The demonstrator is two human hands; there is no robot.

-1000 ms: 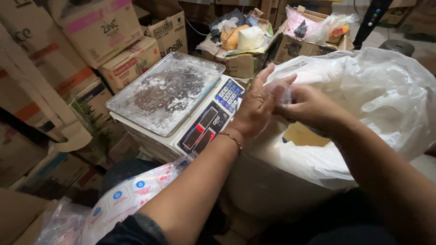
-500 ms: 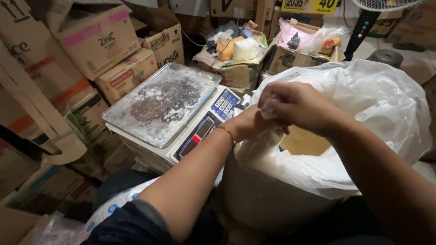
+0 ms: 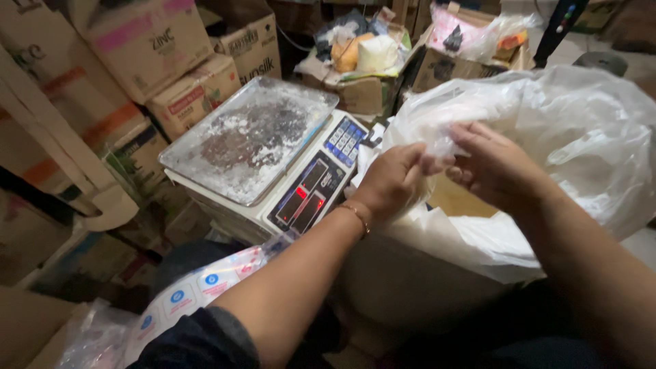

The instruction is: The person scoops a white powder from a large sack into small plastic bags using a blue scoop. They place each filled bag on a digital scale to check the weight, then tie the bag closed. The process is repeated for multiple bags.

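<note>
Plastic bag pinched between fingers of left hand, right hand

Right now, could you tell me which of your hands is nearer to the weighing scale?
Left. The left hand is just beside the weighing scale, by its keypad edge; the right hand is farther off, over the white plastic bag.
</note>
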